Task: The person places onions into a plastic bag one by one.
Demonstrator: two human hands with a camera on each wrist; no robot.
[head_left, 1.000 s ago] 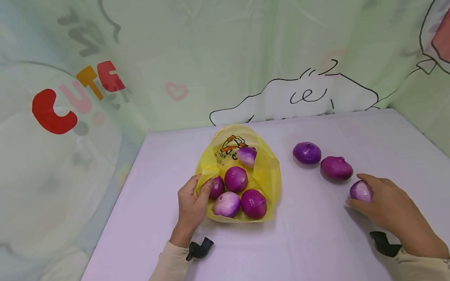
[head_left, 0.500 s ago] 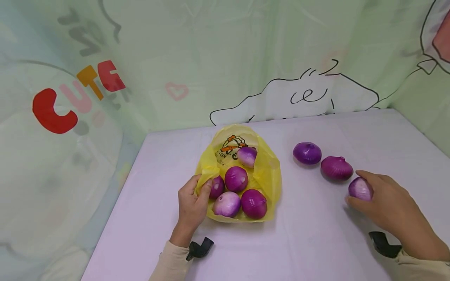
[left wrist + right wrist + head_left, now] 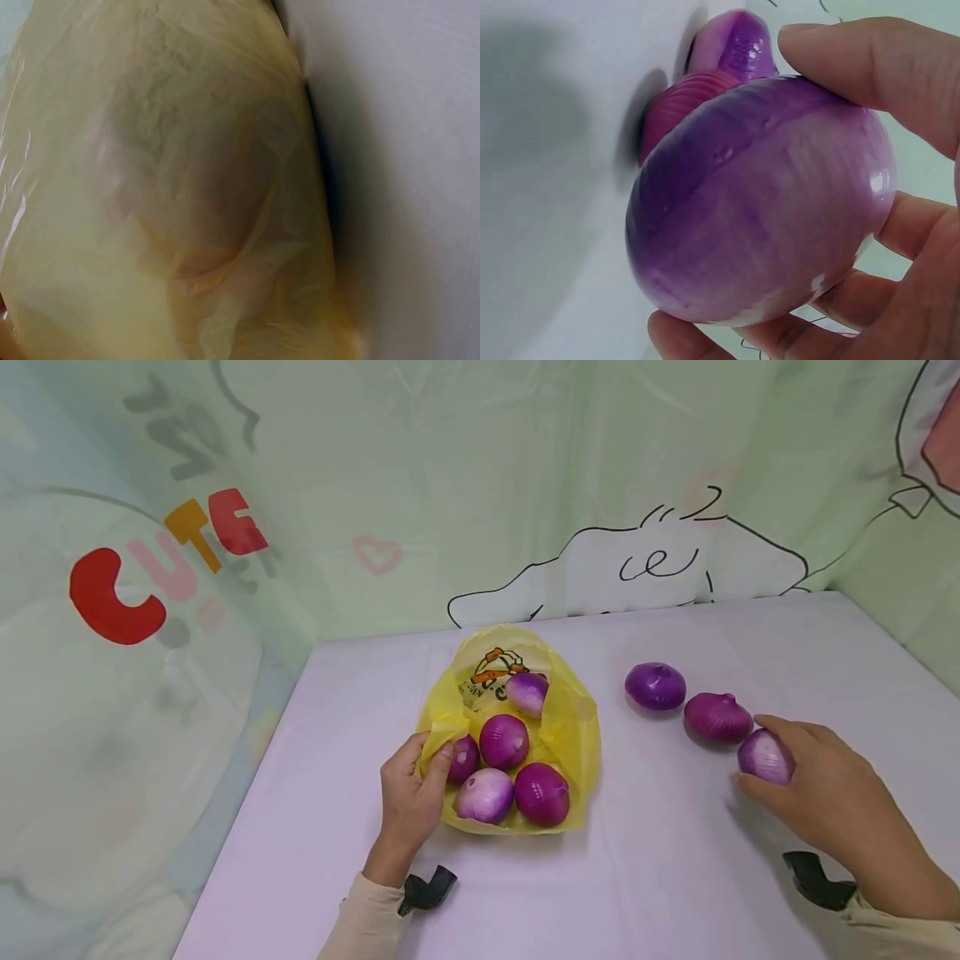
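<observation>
My left hand (image 3: 411,789) pinches the left edge of a yellow plastic bag (image 3: 573,735) between thumb and fingers, and the bag's mouth faces me. Several purple onions, among them a pale one (image 3: 485,796) and a darker one (image 3: 542,794), lie inside. In the left wrist view the thin bag wall (image 3: 90,247) covers most of the picture, with round shapes dim behind it. At the right, my right hand (image 3: 832,802) holds a purple-and-white onion (image 3: 767,757) between thumb and fingers. The right wrist view shows that onion (image 3: 765,202) large, with the fingers curled round its side.
Two more purple onions lie on the pale tabletop (image 3: 637,877) between bag and right hand: a dark one (image 3: 656,686) and a magenta one (image 3: 717,717), the latter close beside the held onion. A printed curtain (image 3: 390,485) hangs behind the table.
My right hand has shifted slightly left and away from me with the onion, which now appears higher and nearer the magenta onion. The left hand and bag stay as they were.
</observation>
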